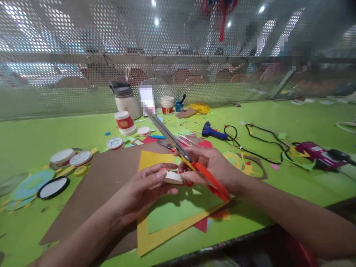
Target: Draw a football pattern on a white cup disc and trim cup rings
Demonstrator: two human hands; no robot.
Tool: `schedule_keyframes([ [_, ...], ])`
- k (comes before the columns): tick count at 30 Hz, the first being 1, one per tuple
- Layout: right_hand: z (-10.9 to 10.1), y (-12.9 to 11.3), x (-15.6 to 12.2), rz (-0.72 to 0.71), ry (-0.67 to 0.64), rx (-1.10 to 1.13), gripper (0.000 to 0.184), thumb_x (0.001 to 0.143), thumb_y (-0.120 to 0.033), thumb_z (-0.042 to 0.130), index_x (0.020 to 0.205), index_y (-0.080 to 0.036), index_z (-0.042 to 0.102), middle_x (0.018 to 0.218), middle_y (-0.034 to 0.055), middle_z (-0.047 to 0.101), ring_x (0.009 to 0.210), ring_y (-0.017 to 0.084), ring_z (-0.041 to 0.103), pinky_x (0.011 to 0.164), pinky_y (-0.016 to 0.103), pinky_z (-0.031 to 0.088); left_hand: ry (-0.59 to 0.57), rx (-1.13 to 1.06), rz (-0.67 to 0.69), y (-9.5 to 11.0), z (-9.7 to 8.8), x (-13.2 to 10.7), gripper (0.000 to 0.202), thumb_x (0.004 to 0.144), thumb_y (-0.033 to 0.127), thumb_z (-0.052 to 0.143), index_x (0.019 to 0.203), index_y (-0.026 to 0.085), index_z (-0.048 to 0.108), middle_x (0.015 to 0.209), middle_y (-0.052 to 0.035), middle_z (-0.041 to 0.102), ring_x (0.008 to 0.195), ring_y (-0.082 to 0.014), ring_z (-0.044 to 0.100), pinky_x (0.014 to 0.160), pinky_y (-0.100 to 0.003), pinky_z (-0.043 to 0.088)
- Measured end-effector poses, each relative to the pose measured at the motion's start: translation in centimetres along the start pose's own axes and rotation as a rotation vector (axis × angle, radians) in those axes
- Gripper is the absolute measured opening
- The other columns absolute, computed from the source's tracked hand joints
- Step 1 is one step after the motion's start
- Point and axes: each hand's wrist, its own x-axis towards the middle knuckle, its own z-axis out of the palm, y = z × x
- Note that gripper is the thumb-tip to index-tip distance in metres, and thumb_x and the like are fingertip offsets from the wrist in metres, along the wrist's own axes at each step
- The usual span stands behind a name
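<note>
My left hand point(148, 180) has its thumb and fingers closed on a small white rounded piece point(172, 178) with a bit of red at its edge. A pair of scissors point(213, 180) with red-orange handles is in my right hand point(208, 161), its blades pointing up and away to the left. Fingertips of the right hand also reach the right side of the white piece. Both hands are above a light green paper sheet point(175, 211), which lies on a yellow sheet point(143, 237) and partly over a brown sheet point(102, 181).
To the left lie round lids point(80, 158) and paper discs point(33, 183). Paper cups point(124, 123) and a white jug point(126, 104) stand behind. A blue glue gun point(214, 131) with a black cord and a purple device point(319, 154) lie right. Perforated metal panels point(97, 66) border the back.
</note>
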Motion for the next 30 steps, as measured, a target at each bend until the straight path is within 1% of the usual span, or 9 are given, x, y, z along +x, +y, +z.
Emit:
schedule_keyframes([
  [3, -0.6, -0.4, -1.2, -0.096, 0.106, -0.243, 0.052, 0.079, -0.019, 0.076, 0.129, -0.021, 0.063, 0.093, 0.0017, 0.069, 0.086, 0.018, 0.069, 0.085, 0.034, 0.059, 0.067, -0.022, 0.135, 0.6, -0.4, -0.2, 0.043, 0.081, 0.034, 0.089, 0.119, 0.019, 0.078, 0.110, -0.0130, 0.082, 0.099, -0.0211, 0.075, 0.085, -0.025, 0.061],
  [6, -1.6, -0.6, -2.9, -0.169, 0.094, -0.636, 0.032, 0.088, -0.024, 0.072, 0.120, -0.023, 0.071, 0.100, 0.0052, 0.073, 0.088, 0.020, 0.069, 0.080, 0.033, 0.060, 0.113, -0.088, 0.277, 1.2, -0.5, -0.4, 0.049, 0.074, 0.035, 0.094, 0.118, 0.023, 0.078, 0.105, -0.0086, 0.082, 0.096, -0.0189, 0.076, 0.082, -0.022, 0.060],
  [8, -2.2, -0.4, -3.8, -0.208, 0.065, -0.852, 0.029, 0.087, -0.028, 0.077, 0.116, -0.024, 0.074, 0.099, 0.0058, 0.075, 0.088, 0.022, 0.070, 0.081, 0.034, 0.060, 0.158, -0.131, 0.291, 1.4, -0.3, -0.4, 0.051, 0.069, 0.038, 0.096, 0.115, 0.023, 0.079, 0.099, -0.0066, 0.082, 0.090, -0.0168, 0.075, 0.078, -0.020, 0.059],
  [11, -3.1, 0.1, -4.7, -0.287, 0.082, -1.052, 0.038, 0.084, -0.043, 0.083, 0.117, -0.025, 0.076, 0.109, 0.0099, 0.077, 0.095, 0.027, 0.074, 0.081, 0.036, 0.062, 0.250, -0.132, 0.236, 1.2, 0.0, -0.2, 0.050, 0.071, 0.043, 0.095, 0.111, 0.019, 0.080, 0.093, -0.0084, 0.081, 0.094, -0.0188, 0.074, 0.074, -0.020, 0.058],
  [14, -3.8, 0.4, -5.1, -0.389, 0.113, -1.218, 0.048, 0.092, -0.061, 0.068, 0.122, -0.024, 0.074, 0.112, 0.0142, 0.078, 0.093, 0.029, 0.077, 0.074, 0.036, 0.064, 0.298, -0.137, 0.208, 0.9, 0.2, 0.0, 0.046, 0.075, 0.043, 0.092, 0.112, 0.017, 0.079, 0.098, -0.0113, 0.081, 0.096, -0.0208, 0.073, 0.072, -0.022, 0.057],
  [17, -4.0, 0.4, -5.2, -0.489, 0.134, -1.338, 0.056, 0.102, -0.064, 0.045, 0.121, -0.021, 0.074, 0.107, 0.0162, 0.079, 0.085, 0.028, 0.079, 0.066, 0.035, 0.065, 0.302, -0.168, 0.187, 0.8, -0.1, 0.1, 0.046, 0.077, 0.041, 0.090, 0.115, 0.017, 0.078, 0.106, -0.0133, 0.081, 0.094, -0.0215, 0.072, 0.074, -0.024, 0.058],
  [19, -3.9, 0.4, -5.2, -0.522, 0.137, -1.399, 0.058, 0.105, -0.063, 0.037, 0.120, -0.020, 0.073, 0.103, 0.0162, 0.080, 0.084, 0.027, 0.080, 0.062, 0.034, 0.065, 0.296, -0.174, 0.180, 0.9, -0.4, 0.1, 0.043, 0.080, 0.040, 0.087, 0.116, 0.019, 0.078, 0.109, -0.0142, 0.080, 0.097, -0.0224, 0.072, 0.075, -0.025, 0.058],
  [25, -3.5, 0.7, -5.2, -0.556, 0.156, -1.486, 0.060, 0.108, -0.058, 0.027, 0.117, -0.020, 0.072, 0.098, 0.0156, 0.081, 0.082, 0.026, 0.081, 0.058, 0.032, 0.065, 0.290, -0.166, 0.206, 0.7, -0.9, 0.1, 0.034, 0.088, 0.035, 0.078, 0.117, 0.019, 0.077, 0.108, -0.0149, 0.081, 0.092, -0.0208, 0.071, 0.076, -0.025, 0.056],
  [30, -3.3, 0.5, -5.0, -0.586, 0.189, -1.514, 0.061, 0.110, -0.055, 0.024, 0.111, -0.020, 0.074, 0.093, 0.0146, 0.082, 0.079, 0.025, 0.081, 0.056, 0.031, 0.064, 0.339, -0.152, 0.220, 0.5, -1.0, 0.1, 0.040, 0.089, 0.037, 0.076, 0.123, 0.016, 0.074, 0.113, -0.0180, 0.079, 0.099, -0.0250, 0.068, 0.075, -0.028, 0.055],
])
